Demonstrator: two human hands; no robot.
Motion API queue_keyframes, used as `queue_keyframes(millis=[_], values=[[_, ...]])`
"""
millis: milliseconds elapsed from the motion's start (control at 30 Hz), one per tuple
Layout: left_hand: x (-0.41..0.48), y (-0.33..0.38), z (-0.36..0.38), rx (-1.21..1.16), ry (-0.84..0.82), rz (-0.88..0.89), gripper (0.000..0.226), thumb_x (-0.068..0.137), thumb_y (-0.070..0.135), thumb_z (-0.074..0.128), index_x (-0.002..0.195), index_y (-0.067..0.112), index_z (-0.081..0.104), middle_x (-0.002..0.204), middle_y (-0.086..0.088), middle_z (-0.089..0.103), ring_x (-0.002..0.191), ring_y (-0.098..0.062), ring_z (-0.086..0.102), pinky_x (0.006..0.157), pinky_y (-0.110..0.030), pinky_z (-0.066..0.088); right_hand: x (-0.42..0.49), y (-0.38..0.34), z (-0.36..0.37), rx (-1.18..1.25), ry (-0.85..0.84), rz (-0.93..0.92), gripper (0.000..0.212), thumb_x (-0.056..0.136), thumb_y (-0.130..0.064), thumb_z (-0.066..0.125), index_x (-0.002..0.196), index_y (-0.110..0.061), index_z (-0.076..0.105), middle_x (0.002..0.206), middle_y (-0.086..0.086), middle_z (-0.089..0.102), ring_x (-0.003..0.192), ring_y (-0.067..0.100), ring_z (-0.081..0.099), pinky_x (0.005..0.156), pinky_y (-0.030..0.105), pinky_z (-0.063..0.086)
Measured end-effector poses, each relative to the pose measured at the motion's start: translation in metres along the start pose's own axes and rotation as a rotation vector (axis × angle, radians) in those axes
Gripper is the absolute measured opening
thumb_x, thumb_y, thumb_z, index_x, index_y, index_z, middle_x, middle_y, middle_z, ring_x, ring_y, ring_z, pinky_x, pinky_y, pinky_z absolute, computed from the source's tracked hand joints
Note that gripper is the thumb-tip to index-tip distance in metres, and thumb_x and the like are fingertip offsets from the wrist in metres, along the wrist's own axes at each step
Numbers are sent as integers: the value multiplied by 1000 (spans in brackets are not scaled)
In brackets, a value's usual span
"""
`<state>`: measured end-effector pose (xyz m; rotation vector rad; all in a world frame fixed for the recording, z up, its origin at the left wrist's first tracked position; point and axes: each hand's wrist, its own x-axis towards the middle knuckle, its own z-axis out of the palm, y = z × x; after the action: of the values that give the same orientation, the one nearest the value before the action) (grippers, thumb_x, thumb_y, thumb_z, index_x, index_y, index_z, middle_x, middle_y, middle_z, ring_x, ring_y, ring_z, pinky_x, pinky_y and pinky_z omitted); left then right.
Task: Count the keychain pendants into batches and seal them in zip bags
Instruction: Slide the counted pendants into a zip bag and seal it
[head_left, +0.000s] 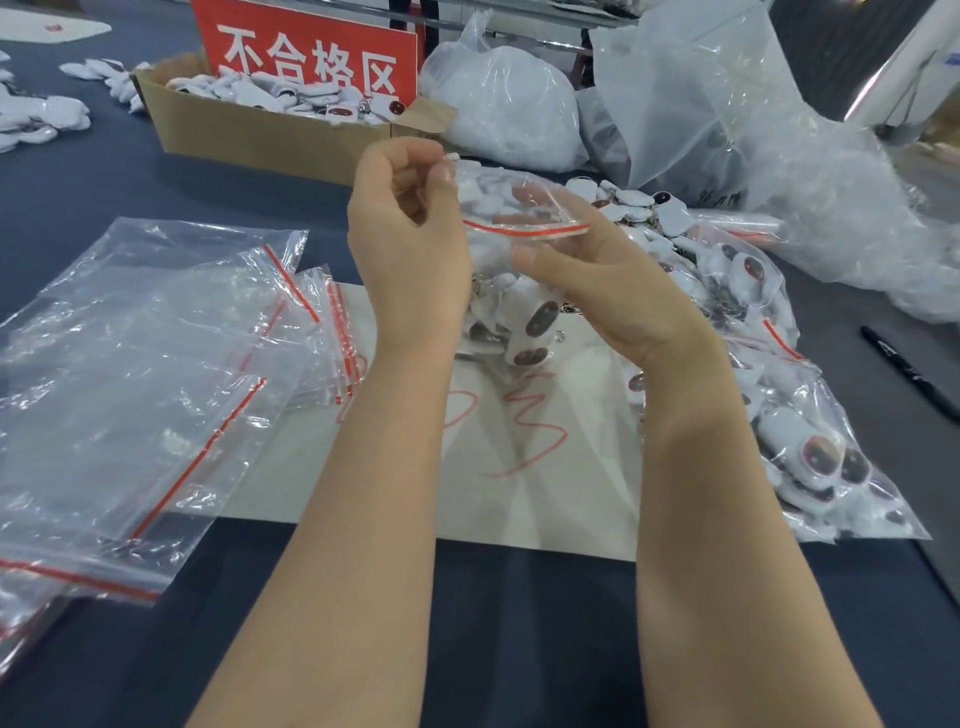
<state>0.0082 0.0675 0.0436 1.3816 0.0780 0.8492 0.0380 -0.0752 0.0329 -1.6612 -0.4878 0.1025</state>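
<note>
A: Right, what lies closest?

B: A dark blue table (519, 623), with both bare forearms reaching out over it. Past them is a white sheet of paper (571, 509) scrawled with red marks.

A: And to the sides of the sheet?

B: On the left there's a loose stack of empty zip bags (130, 364) with red seal strips, overlapping the paper's edge. On the right are filled bags (810, 457) packed with white pendants, and a black marker pen (909, 374) lies just beyond them on the table.

A: The hands?

B: They are raised above the far end of the paper with a zip bag (519, 208) between them. The left hand (410, 223) has its fingers curled and pinches the bag's top edge at the left corner. The right hand (597, 280) grips the bag near its red strip, thumb on the near side and fingers behind. The pendants (530, 322) in it hang low between the wrists. I cannot tell if the strip is pressed closed.

A: Farther back?

B: A heap of loose pendants (639, 208) is just behind the held bag. Beyond that is a cardboard box (249, 130) holding more, with a red sign (311, 52) standing in it, and large plastic bags (509, 104) to its right.
</note>
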Motion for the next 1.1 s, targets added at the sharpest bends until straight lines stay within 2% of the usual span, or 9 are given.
queue_keyframes(millis=[100, 167, 267, 367, 500, 667, 767, 900, 1100], values=[[0, -1, -1, -122, -34, -79, 7, 95, 18, 56, 98, 12, 59, 96, -4, 66, 89, -9, 62, 82, -17, 49, 5, -1, 6, -8, 206, -87, 6, 91, -20, 65, 96, -21, 68, 93, -11, 73, 95, 5, 68, 78, 18, 50], [-1, -6, -3, -117, -93, -161, 15, 95, 28, 56, 98, 14, 62, 93, 5, 67, 87, -2, 63, 81, -15, 49, 6, -2, 10, 46, 278, -114, 15, 94, -22, 59, 83, -23, 69, 83, -8, 73, 89, 9, 69, 77, 21, 51], [-4, -14, -5, -88, -194, -174, 11, 95, 17, 56, 85, 14, 62, 81, 4, 66, 79, -5, 63, 81, -20, 50, 7, 0, 14, 66, 286, -144, 41, 98, -23, 52, 61, -25, 68, 65, -10, 63, 71, 13, 59, 76, 28, 47], [-4, -14, -4, -75, -206, -112, 16, 94, 9, 56, 79, 16, 59, 73, 4, 63, 69, -2, 59, 73, -17, 47, 8, -5, 18, 209, 347, -110, 42, 99, -24, 52, 59, -21, 66, 65, 0, 63, 70, 19, 58, 79, 37, 45], [-5, -12, -2, -119, -190, -143, 17, 94, 10, 55, 78, 12, 59, 66, 7, 62, 59, 0, 55, 62, -13, 42, 8, -9, 16, 324, 389, -89, 27, 97, -13, 55, 72, -15, 67, 64, -3, 67, 61, 11, 61, 62, 21, 48], [-2, -15, -2, -131, -170, -192, 18, 96, 16, 54, 85, 5, 62, 67, 7, 64, 57, 1, 53, 60, -14, 42, 9, -11, 12, 414, 384, -11, 8, 94, -10, 60, 87, -6, 59, 61, -1, 67, 57, 10, 61, 57, 19, 48], [-2, -16, -2, -123, -156, -191, 18, 95, 14, 54, 85, 4, 64, 63, 10, 64, 56, 2, 54, 62, -14, 45, 9, -6, 11, 371, 396, 85, 19, 89, -24, 68, 77, -11, 62, 62, -5, 67, 60, 8, 63, 65, 23, 51], [-2, -17, -2, -110, -148, -179, 19, 95, 12, 54, 80, 7, 63, 57, 14, 64, 56, 3, 54, 63, -14, 46, 10, -4, 13, 389, 364, 80, 37, 88, -20, 68, 52, -18, 69, 64, -3, 67, 65, 9, 63, 66, 24, 50], [-3, -17, -2, -158, -157, -248, 17, 94, 15, 56, 79, 12, 62, 61, 13, 66, 60, 1, 56, 68, -21, 48, 12, -4, 13, 347, 384, 64, 26, 89, -14, 66, 64, -14, 71, 66, -1, 68, 62, 9, 60, 64, 21, 47]])
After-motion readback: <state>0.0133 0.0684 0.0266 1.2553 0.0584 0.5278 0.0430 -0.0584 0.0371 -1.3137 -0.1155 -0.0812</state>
